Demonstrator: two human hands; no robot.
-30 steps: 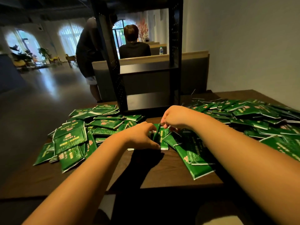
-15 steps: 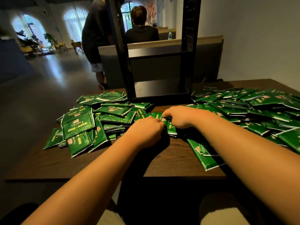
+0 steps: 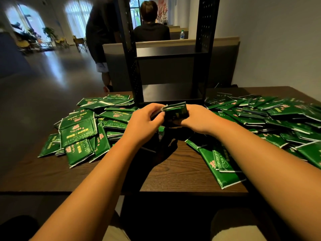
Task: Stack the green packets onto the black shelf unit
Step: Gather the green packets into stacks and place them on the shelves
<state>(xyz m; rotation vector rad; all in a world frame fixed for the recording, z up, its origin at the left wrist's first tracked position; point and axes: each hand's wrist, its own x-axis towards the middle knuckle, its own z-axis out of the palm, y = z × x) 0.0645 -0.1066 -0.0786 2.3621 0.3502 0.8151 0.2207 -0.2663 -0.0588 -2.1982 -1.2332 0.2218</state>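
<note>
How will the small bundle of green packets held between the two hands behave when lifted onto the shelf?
The bundle shows uneven edges between the left hand and right hand, so packets may slide apart. Its surface looks glossy, probably slippery. Piled packets drape over each other, so likely soft and light.

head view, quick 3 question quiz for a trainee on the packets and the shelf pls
1. True or false: green packets already lie on the lower shelf of the black shelf unit.
2. Which hand holds the bundle of packets? A the left hand alone; B the right hand alone; C both.
3. Fill in: loose packets lie on the table on ___ sides of the hands.
Key: 1 false, the lower shelf is bare; 2 C; 3 both.
</note>
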